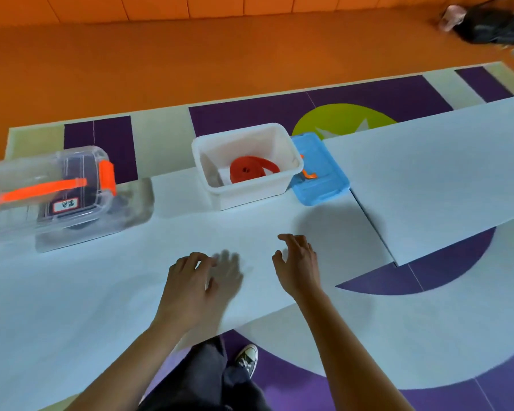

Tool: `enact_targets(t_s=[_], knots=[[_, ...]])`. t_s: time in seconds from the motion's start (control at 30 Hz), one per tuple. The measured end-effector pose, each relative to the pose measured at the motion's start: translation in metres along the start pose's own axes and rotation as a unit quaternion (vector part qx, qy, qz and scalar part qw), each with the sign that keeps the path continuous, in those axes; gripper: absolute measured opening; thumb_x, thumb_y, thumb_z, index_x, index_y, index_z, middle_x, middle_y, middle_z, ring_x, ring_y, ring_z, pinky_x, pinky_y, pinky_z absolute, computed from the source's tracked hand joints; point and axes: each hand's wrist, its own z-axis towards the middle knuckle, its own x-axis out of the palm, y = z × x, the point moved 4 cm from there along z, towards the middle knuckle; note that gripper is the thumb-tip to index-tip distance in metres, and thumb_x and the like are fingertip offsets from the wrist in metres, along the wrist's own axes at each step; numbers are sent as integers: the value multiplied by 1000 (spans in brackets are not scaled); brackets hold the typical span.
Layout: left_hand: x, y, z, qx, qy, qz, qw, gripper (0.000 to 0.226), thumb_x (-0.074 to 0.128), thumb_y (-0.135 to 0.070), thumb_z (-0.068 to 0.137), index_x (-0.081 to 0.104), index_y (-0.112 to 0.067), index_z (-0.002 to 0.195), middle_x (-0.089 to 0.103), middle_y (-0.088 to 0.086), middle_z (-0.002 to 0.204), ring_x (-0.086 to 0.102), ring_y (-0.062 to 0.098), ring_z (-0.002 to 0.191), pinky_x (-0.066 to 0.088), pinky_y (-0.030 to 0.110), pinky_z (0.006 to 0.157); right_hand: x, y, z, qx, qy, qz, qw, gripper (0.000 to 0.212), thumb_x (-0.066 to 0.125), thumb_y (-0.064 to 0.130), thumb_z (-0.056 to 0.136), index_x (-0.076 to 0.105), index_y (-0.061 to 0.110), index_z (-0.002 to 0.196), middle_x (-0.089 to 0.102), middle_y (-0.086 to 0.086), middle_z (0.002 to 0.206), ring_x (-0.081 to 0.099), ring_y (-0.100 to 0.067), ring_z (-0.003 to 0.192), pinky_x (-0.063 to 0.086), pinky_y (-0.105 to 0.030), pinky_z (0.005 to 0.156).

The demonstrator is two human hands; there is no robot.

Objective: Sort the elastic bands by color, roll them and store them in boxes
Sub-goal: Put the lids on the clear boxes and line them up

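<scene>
A rolled red elastic band [245,172] lies inside the open white box [288,149] at the table's far middle. The box's blue lid [321,173] lies flat to its right. A clear lidded box with orange latches [72,185] stands at the far left, something dark inside it. My left hand [190,286] hovers over the pale table with loosely curled fingers and holds nothing. My right hand [298,262] is beside it, fingers spread and relaxed, also holding nothing. Both hands are well in front of the white box.
The pale blue table [101,292] continues as a second slab [442,173] to the right, with a seam between them. Below are a purple patterned floor and my shoe [247,358]. A dark bag [493,25] sits on the orange floor far right.
</scene>
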Motion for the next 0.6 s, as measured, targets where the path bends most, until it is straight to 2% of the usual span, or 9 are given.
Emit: enact_targets(t_s=[0.13,0.27,0.43,0.6], knots=[[23,-25,25,5,18,11,1000,41,38,-32,82,68,-19,107,63,-1,105,62,30,93,52,41,83,-15,-32,37,18,35,-29,999,44,58,21,96,55,20,139,55,-8,138,54,-31,121,40,-41,104],[47,-48,58,4,27,5,1000,39,39,-33,83,69,-19,104,64,-1,102,63,30,88,54,41,80,-32,-52,97,32,90,-87,992,55,55,25,98,42,20,151,45,-10,149,47,-31,133,36,-42,110],[67,-77,98,-1,70,-19,997,42,39,-35,83,70,-20,107,66,1,104,64,30,92,54,42,83,-50,-75,156,55,138,-130,980,63,55,24,97,33,19,156,37,-10,158,40,-32,140,31,-43,115],[77,-99,146,28,103,-1,994,29,65,-18,88,69,-18,117,66,3,113,62,31,104,51,43,92,-57,-97,202,21,126,-153,980,76,60,28,97,20,21,160,23,-7,167,26,-30,151,23,-43,121]])
